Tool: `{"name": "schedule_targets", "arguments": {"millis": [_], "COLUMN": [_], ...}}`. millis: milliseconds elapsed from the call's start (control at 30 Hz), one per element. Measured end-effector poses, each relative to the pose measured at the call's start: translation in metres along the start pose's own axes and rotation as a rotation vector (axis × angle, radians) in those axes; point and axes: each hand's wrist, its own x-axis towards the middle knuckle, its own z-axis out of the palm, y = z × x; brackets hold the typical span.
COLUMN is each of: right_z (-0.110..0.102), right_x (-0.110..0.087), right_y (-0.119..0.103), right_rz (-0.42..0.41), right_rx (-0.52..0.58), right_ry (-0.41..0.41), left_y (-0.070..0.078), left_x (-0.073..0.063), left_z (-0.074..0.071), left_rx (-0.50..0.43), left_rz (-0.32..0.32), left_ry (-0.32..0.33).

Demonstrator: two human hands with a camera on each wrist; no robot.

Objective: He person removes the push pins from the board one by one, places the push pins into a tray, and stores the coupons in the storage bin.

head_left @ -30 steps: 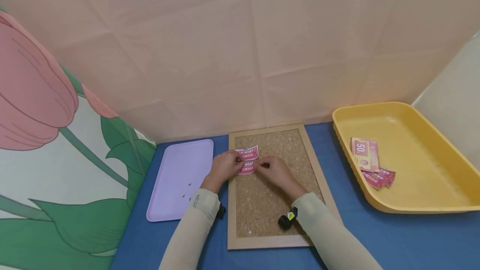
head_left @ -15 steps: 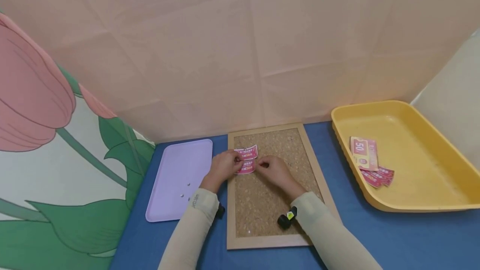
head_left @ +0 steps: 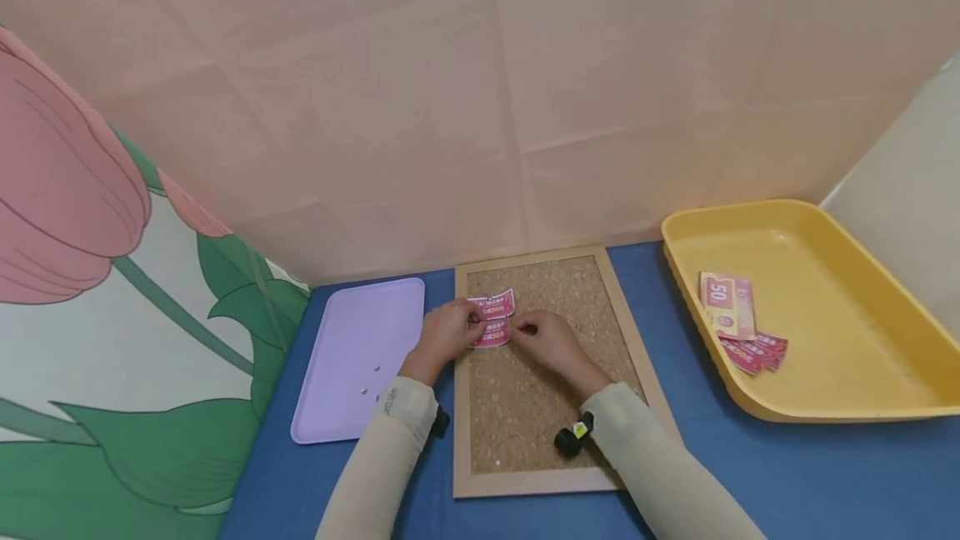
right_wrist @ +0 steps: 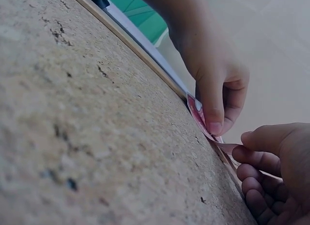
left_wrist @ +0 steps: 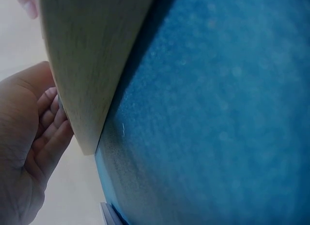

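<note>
Two pink coupons lie one below the other near the top left of a wood-framed cork board (head_left: 517, 440). My left hand (head_left: 446, 332) pinches the lower coupon (head_left: 492, 335) at its upper left, between thumb and fingertips. At its upper right corner, my right hand (head_left: 555, 347) pinches the same coupon; in the right wrist view that corner bends up between thumb and index finger. The upper coupon (head_left: 498, 305) lies just above, with a small shiny dot at its top edge. In the left wrist view the board's frame (left_wrist: 92, 65) hides the left fingertips.
Left of the board stands a lilac tray (head_left: 345, 348) with a few tiny metallic pieces (head_left: 364, 391) on it. A deep yellow tray (head_left: 840, 340) at the right holds a pink coupon (head_left: 738, 307) over several smaller ones (head_left: 761, 353). A blue cloth (head_left: 825, 482) covers the table.
</note>
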Motion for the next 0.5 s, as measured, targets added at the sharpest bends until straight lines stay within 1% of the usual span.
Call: {"name": "schedule_targets", "arguments": {"millis": [500], "right_z": [-0.0015], "right_x": [-0.0011], "right_y": [-0.0012], "right_rz": [-0.008], "right_rx": [0.014], "right_ry": [-0.003], "left_y": [-0.0008], "left_x": [0.0003], "left_z": [0.0007], "left_rx": [0.017], "left_rz": [0.001], "left_ry": [0.007]}}
